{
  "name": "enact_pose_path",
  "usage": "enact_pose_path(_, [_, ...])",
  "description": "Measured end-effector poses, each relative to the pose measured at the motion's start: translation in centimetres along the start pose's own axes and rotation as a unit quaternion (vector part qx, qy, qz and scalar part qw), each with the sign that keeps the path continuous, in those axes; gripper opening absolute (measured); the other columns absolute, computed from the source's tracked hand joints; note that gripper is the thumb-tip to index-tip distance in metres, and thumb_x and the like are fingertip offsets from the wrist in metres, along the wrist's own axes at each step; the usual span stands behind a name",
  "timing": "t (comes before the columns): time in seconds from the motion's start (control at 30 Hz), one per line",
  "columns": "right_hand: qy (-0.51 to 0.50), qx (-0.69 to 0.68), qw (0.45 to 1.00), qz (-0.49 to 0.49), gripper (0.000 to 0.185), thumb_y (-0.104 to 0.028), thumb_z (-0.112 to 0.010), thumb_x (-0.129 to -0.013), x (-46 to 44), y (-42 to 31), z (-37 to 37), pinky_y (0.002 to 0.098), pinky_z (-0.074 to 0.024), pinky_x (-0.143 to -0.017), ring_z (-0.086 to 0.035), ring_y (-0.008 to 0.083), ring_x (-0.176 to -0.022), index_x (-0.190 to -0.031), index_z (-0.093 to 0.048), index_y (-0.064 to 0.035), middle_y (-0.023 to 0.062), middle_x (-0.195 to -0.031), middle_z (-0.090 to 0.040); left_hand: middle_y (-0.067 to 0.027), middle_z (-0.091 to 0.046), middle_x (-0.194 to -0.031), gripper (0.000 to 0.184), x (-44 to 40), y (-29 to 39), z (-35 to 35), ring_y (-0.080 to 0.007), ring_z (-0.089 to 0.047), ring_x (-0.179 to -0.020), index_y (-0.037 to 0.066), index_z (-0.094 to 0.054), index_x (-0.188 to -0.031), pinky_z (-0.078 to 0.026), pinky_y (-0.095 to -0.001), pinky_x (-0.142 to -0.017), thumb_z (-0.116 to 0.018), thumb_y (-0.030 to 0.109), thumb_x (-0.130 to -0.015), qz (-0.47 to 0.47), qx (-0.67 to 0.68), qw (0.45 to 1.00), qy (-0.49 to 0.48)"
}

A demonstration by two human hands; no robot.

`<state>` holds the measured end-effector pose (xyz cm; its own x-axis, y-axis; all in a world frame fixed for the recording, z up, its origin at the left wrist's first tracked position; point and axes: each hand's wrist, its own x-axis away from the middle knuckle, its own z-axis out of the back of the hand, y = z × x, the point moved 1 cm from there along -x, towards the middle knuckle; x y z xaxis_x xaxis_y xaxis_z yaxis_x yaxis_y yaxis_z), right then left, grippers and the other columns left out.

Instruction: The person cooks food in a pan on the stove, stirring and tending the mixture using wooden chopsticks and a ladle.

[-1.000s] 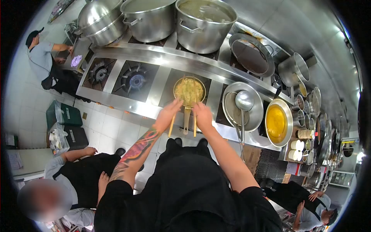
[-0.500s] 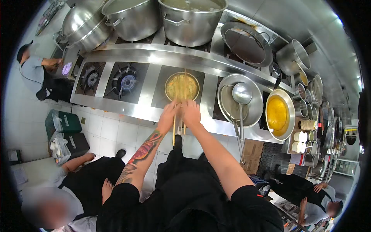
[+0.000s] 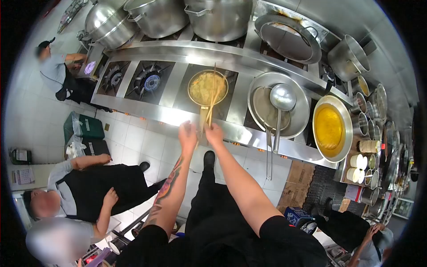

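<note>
A round frying pan (image 3: 204,107) of yellow food (image 3: 207,86), possibly egg, sits on the stove with its handle pointing towards me. A pair of long wooden chopsticks (image 3: 215,95) lies across the food, tips towards the far rim. My right hand (image 3: 215,135) is closed around their near ends, just right of the pan handle (image 3: 203,116). To the left of that handle, apart from it, is my left hand (image 3: 188,135). Its fingers are smeared by motion, so their grip is unclear.
Right of the pan stand a wide steel bowl (image 3: 302,115) with a strainer and ladle (image 3: 283,98), and a basin of yellow liquid (image 3: 328,129). Burners (image 3: 151,82) are at left, large pots (image 3: 218,22) behind. Other people (image 3: 111,187) stand left and right.
Both hands have drawn back from the pan towards me, and the left has separated from the right. The chopsticks, blurred before, now show clearly over the food. My view has shifted slightly.
</note>
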<state>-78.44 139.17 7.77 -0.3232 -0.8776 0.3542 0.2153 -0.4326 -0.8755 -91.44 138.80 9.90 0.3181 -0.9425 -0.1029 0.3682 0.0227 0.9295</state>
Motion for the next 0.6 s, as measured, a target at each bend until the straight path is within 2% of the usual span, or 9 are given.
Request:
enact_pose_path(0.03, [-0.034, -0.051, 0.998, -0.03, 0.035, -0.038, -0.067, -0.095, 0.1, 0.3, -0.6, 0.046, -0.0554, -0.078, -0.073, 0.0349, -0.086, -0.097, -0.073, -0.0033, 0.02, -0.088, -0.075, -0.0125, -0.068, -0.102, 0.029, 1.2, -1.7, 0.5, -0.0189, -0.063, -0.09, -0.003, -0.066, -0.118, -0.052, -0.0349, -0.079, -0.061, 0.021, -0.103, 0.001, -0.003, 1.0, 0.002])
enact_pose_path(0.07, [-0.063, -0.093, 0.988, -0.107, 0.036, -0.039, -0.066, -0.097, 0.9, -0.9, -0.4, 0.0434, -0.0553, -0.077, -0.073, 0.0301, -0.081, -0.096, -0.072, -0.0031, 0.0163, -0.087, -0.074, -0.0126, -0.067, -0.106, 0.032, 2.1, -3.3, 0.9, -0.019, -0.063, -0.093, -0.001, -0.064, -0.121, -0.052, -0.0343, -0.079, -0.06, 0.026, -0.104, 0.114, 0.071, 0.99, -0.043])
enact_pose_path(0.1, [-0.065, -0.095, 0.988, -0.103, 0.036, -0.039, -0.066, -0.097, 0.8, -0.5, -1.2, 0.0434, -0.0553, -0.077, -0.073, 0.0301, -0.081, -0.096, -0.072, -0.0031, 0.0163, -0.087, -0.074, -0.0127, -0.067, -0.109, 0.036, 2.7, -4.1, 1.2, -0.0191, -0.062, -0.096, 0.0, -0.062, -0.124, -0.052, -0.0336, -0.08, -0.06, 0.03, -0.104, 0.222, 0.144, 0.96, -0.088])
enact_pose_path(0.13, [-0.055, -0.116, 0.99, -0.065, 0.035, -0.037, -0.064, -0.099, 0.7, 0.5, -2.1, 0.0417, -0.0551, -0.073, -0.072, 0.0281, -0.077, -0.095, -0.072, -0.003, 0.0144, -0.084, -0.073, -0.0106, -0.066, -0.115, 0.041, 4.4, -2.0, 1.3, -0.0189, -0.061, -0.104, 0.004, -0.058, -0.13, -0.052, -0.0328, -0.081, -0.053, 0.038, -0.107, 0.273, 0.136, 0.952, -0.04])
enact_pose_path(0.23, [-0.032, -0.142, 0.989, -0.031, 0.032, -0.032, -0.059, -0.103, 1.7, 2.8, -2.5, 0.0394, -0.0546, -0.068, -0.07, 0.0246, -0.072, -0.095, -0.07, -0.0027, 0.0116, -0.08, -0.071, -0.003, -0.062, -0.129, 0.048, 6.7, -2.7, 2.4, -0.015, -0.057, -0.113, 0.011, -0.055, -0.134, -0.051, -0.0386, -0.084, -0.049, 0.05, -0.108, 0.269, 0.127, 0.948, -0.111])
enact_pose_path(0.33, [-0.023, -0.157, 0.987, -0.022, 0.029, -0.027, -0.055, -0.106, 4.1, 2.4, -0.4, 0.0379, -0.0543, -0.068, -0.069, 0.022, -0.073, -0.101, -0.068, -0.0025, 0.0103, -0.08, -0.071, -0.0033, -0.064, -0.127, 0.048, 8.6, -4.1, 3.9, -0.0175, -0.059, -0.112, 0.01, -0.053, -0.138, -0.051, -0.0369, -0.083, -0.045, 0.048, -0.109, 0.298, 0.179, 0.913, -0.212])
enact_pose_path(0.47, [-0.038, -0.2, 0.979, 0.004, 0.031, -0.03, -0.048, -0.11, 9.5, -0.7, 3.5, 0.0344, -0.0552, -0.068, -0.066, 0.016, -0.075, -0.107, -0.065, -0.004, 0.0067, -0.084, -0.07, -0.0034, -0.068, -0.121, 0.04, 13.5, 0.0, 4.6, -0.0181, -0.063, -0.106, 0.011, -0.054, -0.14, -0.05, -0.0329, -0.081, -0.046, 0.036, -0.11, 0.267, 0.116, 0.891, -0.348])
enact_pose_path(0.57, [0.008, -0.165, 0.983, 0.076, 0.032, -0.031, -0.048, -0.111, 12.1, -2.3, 6.0, 0.0348, -0.0558, -0.078, -0.066, 0.0158, -0.083, -0.112, -0.065, -0.0041, 0.0088, -0.091, -0.072, -0.0057, -0.071, -0.113, 0.034, 14.0, 2.7, 1.7, -0.0187, -0.066, -0.096, 0.007, -0.058, -0.137, -0.051, -0.0314, -0.078, -0.047, 0.025, -0.11, 0.158, 0.089, 0.91, -0.373])
enact_pose_path(0.6, [0.013, -0.163, 0.983, 0.08, 0.032, -0.031, -0.048, -0.111, 12.4, -3.5, 7.0, 0.0348, -0.0558, -0.078, -0.066, 0.0158, -0.083, -0.112, -0.065, -0.0041, 0.0088, -0.091, -0.072, -0.0084, -0.072, -0.109, 0.03, 12.7, 5.7, 0.7, -0.0193, -0.067, -0.092, 0.005, -0.061, -0.131, -0.051, -0.0323, -0.078, -0.048, 0.021, -0.109, 0.048, 0.064, 0.947, -0.311])
